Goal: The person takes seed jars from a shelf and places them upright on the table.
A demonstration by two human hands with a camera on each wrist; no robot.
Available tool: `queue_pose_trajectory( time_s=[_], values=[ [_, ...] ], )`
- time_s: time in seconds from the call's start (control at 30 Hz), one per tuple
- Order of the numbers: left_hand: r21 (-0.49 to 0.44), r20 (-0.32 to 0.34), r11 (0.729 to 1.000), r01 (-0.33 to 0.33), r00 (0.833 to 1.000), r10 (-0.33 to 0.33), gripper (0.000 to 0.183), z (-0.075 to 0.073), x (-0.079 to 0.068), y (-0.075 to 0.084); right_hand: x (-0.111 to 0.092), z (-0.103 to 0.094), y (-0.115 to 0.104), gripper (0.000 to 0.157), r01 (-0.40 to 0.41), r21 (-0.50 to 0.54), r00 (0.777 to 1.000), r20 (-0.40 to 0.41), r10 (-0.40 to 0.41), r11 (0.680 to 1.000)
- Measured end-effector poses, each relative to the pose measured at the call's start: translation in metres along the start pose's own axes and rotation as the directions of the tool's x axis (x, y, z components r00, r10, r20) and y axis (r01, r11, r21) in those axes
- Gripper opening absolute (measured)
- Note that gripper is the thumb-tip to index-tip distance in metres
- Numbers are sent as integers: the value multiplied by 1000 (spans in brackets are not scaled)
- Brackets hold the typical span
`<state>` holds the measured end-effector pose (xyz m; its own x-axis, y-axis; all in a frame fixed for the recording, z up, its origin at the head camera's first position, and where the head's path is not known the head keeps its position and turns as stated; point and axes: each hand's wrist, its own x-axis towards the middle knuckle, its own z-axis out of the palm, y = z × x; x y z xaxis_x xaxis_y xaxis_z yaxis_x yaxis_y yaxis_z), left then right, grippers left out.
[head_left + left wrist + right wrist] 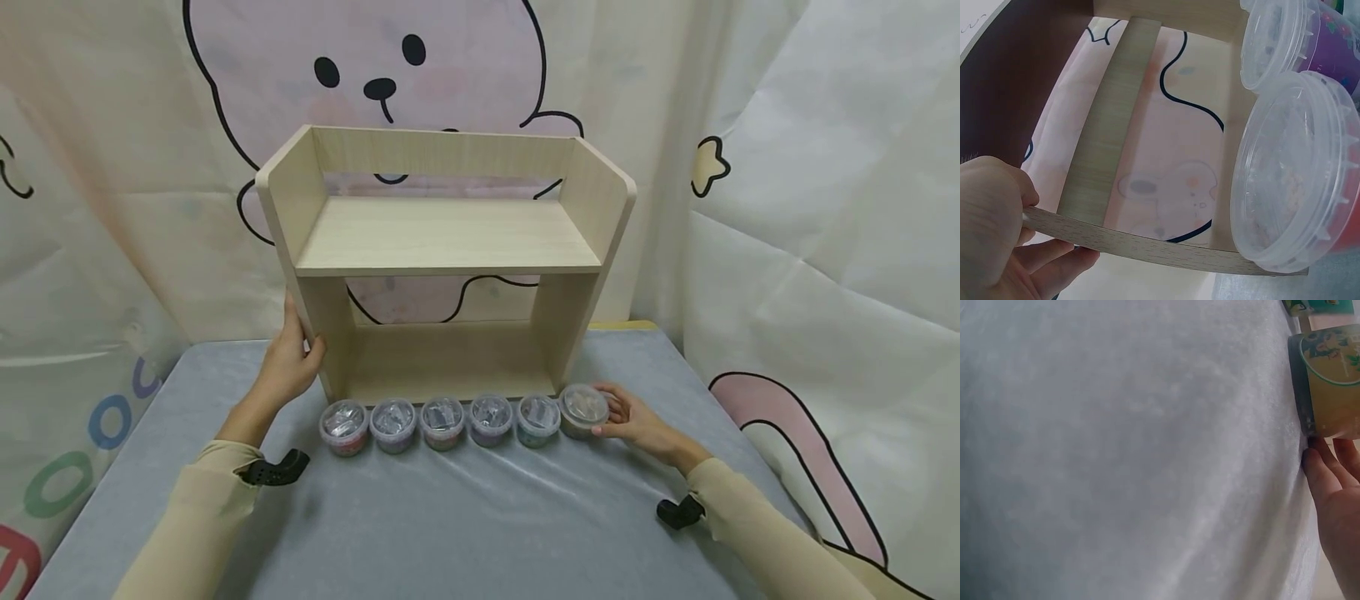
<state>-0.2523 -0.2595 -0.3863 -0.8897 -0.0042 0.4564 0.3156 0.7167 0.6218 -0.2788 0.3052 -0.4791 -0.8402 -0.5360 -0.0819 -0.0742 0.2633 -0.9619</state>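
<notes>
A light wooden two-tier shelf (450, 233) stands upright at the back of the table. My left hand (288, 362) grips the front edge of its left side panel; in the left wrist view the thumb and fingers (1063, 259) lie on either side of that edge. A row of several clear-lidded round plastic tubs lines the shelf's front, from a reddish tub (345, 427) at the left to a brownish-yellow tub (583, 408) at the right. My right hand (637, 427) holds the brownish-yellow tub from its right side, thumb in front and fingers behind.
Grey-blue cloth covers the table (450, 525). Printed curtains (810, 208) hang behind and at both sides. A yellow strip (622, 325) shows at the table's back edge, behind the shelf's right side.
</notes>
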Motion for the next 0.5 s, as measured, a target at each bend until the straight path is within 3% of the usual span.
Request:
queue_pose_trajectory(
  time_s=[0.13, 0.5],
  values=[
    [-5, 7, 1000, -2, 1000, 2, 91, 0, 0, 0, 0, -1, 0, 77, 10, -6, 1000, 24, -10, 1000],
    [-144, 54, 989, -15, 998, 23, 92, -3, -3, -2, 0, -4, -4, 76, 19, -77, 999, 27, -17, 997]
  ],
)
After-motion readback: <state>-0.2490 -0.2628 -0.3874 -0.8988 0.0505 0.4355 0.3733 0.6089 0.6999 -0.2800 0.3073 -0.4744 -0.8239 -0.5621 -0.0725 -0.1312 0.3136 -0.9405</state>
